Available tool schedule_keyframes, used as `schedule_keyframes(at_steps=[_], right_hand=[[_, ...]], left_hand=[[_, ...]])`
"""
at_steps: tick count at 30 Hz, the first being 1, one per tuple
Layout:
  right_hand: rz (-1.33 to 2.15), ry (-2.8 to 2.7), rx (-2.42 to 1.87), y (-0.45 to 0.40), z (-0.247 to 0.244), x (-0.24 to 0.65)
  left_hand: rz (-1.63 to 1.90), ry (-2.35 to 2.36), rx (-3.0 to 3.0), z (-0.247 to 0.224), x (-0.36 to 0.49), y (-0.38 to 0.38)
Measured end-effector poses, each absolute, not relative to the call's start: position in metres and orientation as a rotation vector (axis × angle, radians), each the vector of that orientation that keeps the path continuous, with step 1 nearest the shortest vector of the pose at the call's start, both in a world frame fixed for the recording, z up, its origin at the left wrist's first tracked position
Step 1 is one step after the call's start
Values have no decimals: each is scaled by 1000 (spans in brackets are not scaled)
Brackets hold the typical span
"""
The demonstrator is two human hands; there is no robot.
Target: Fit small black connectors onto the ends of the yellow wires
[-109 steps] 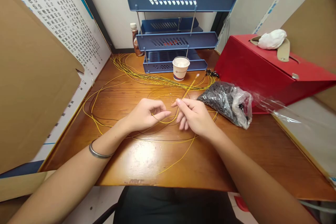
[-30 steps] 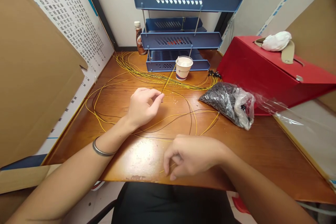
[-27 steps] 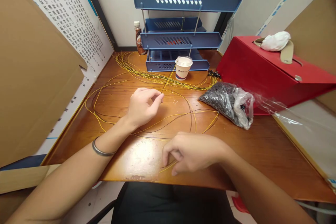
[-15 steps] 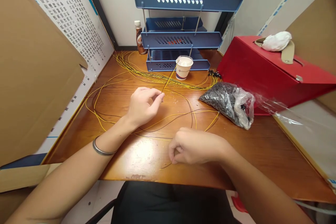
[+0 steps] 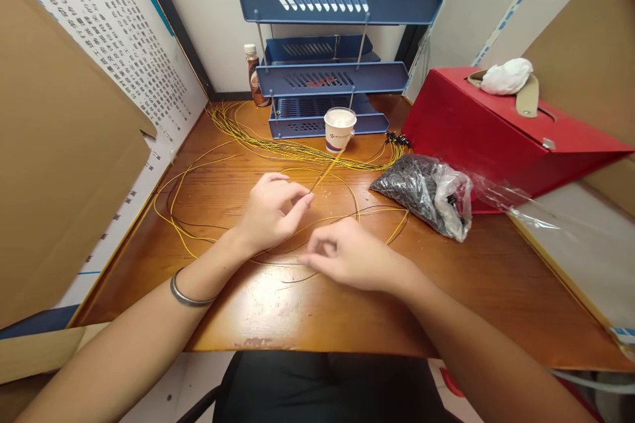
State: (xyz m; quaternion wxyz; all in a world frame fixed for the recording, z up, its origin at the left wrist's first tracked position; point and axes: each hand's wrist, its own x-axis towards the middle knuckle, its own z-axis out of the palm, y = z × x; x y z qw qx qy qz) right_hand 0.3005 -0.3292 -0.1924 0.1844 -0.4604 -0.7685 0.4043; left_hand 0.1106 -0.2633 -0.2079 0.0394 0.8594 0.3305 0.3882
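Yellow-and-black wire [image 5: 326, 173] was pinched between my left fingers [image 5: 297, 210], a strand slanting up and away from their tips toward the paper cup [image 5: 339, 131]. My right fingers [image 5: 321, 234] were curled just beside them, near a thin loose end; I could not tell whether they gripped it. Loops spread around both on the worktop [image 5: 347, 317]. Beyond my fingers lay a wire bundle [image 5: 278, 145]; to their right, a plastic bag [image 5: 414, 186] of dark pieces rested near a red box [image 5: 461, 132].
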Motion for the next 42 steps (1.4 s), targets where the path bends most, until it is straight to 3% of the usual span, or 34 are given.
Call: schedule_keyframes(at_steps=[7, 14, 28, 42], right_hand=[[927, -1251, -1253, -312, -197, 301], [1088, -983, -1123, -309, -198, 303], [1291, -1183, -1092, -316, -204, 292], [1365, -1335, -1134, -320, -207, 287]], left_hand=[[1007, 821, 2700, -210, 113, -266], [941, 717, 2694, -209, 112, -265], [1063, 900, 2381, -205, 106, -267], [1173, 842, 2616, -202, 109, -271]])
